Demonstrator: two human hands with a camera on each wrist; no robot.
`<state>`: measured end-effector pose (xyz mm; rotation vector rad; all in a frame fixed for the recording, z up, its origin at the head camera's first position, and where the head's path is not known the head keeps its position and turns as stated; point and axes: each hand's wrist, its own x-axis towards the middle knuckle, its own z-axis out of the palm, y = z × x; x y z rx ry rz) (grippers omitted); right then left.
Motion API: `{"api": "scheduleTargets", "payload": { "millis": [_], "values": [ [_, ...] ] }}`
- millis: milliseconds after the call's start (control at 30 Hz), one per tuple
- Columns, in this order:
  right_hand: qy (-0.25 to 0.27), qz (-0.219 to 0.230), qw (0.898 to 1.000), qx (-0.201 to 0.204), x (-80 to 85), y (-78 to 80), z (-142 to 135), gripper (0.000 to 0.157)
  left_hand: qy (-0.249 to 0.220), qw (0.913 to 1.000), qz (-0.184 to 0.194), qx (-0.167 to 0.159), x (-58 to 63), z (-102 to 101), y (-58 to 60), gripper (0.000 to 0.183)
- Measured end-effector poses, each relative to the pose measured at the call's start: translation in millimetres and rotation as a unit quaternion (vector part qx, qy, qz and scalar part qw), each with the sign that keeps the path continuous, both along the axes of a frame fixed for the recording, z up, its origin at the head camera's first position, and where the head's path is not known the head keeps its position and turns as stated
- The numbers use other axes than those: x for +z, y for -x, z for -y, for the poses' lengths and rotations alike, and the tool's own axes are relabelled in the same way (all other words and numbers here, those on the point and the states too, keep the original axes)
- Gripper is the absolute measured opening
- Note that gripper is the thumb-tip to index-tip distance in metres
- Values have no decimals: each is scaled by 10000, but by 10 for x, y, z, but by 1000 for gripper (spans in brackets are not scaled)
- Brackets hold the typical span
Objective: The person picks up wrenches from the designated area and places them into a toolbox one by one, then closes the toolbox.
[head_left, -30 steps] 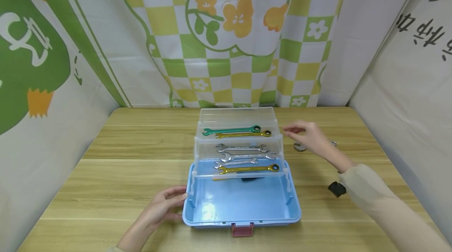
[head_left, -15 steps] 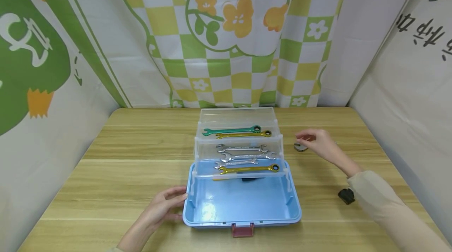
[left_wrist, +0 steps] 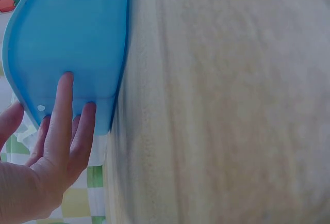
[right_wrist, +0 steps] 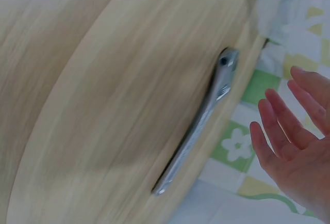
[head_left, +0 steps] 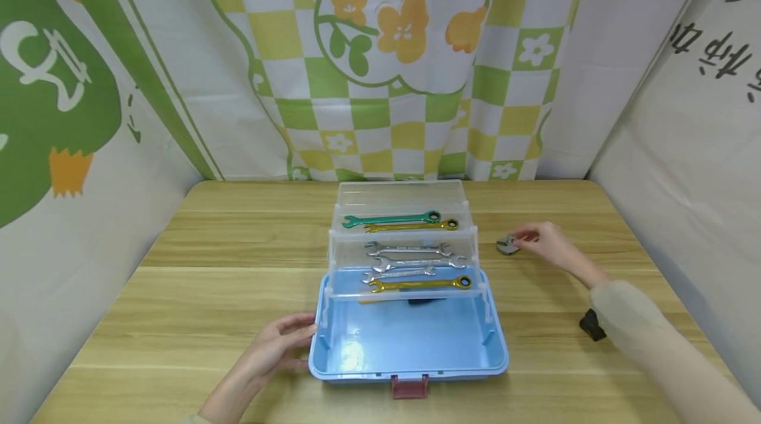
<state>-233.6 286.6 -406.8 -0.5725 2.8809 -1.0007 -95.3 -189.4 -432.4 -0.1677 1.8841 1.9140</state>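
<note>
My left hand (head_left: 270, 348) rests against the left side of a light-blue toolbox (head_left: 410, 372). In the left wrist view, its straight fingers (left_wrist: 63, 110) lie on the box's outer wall, the thumb close to the rim. My right hand (head_left: 549, 244) is over a silver adjustable wrench (head_left: 507, 246) at the right of the table, covering its handle. The right wrist view shows the whole wrench (right_wrist: 193, 126) flat on the wood, with the loosely spread hand (right_wrist: 296, 157) apart from it. Tiered clear trays (head_left: 335, 259) in the box hold several wrenches, including a green one (head_left: 389, 219).
Under the lowest tray, a black and orange item (head_left: 425, 301) shows on the box floor. A red latch (head_left: 409, 387) hangs at the box front. A small black piece (head_left: 592, 325) sits beside the right sleeve. A patterned curtain (head_left: 404, 127) stands behind the wooden table (head_left: 232, 239).
My right hand has moved right and slightly toward me, away from the trays to the adjustable wrench, whose head is now uncovered. My left hand has stayed at the box.
</note>
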Motion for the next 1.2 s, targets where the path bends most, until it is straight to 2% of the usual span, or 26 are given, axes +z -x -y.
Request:
{"api": "scheduleTargets", "payload": {
  "millis": [300, 600, 867, 1200],
  "values": [
    [-363, 265, 9989, -97, -101, 127, -126, 27, -7, 10000, 21, -69, 5, 12, -2, 60],
    [-749, 141, 9970, 127, -148, 213, -169, 32, -34, 10000, 13, -24, 5, 6, -2, 59],
    [-867, 290, 9956, 223, -191, 272, -209, 39, -92, 9999, 35, -29, 0, 4, -2, 60],
    [-851, 551, 9947, 190, -219, 332, -284, 38, -39, 10000, 45, -21, 12, 9, -8, 60]
  ]
}}
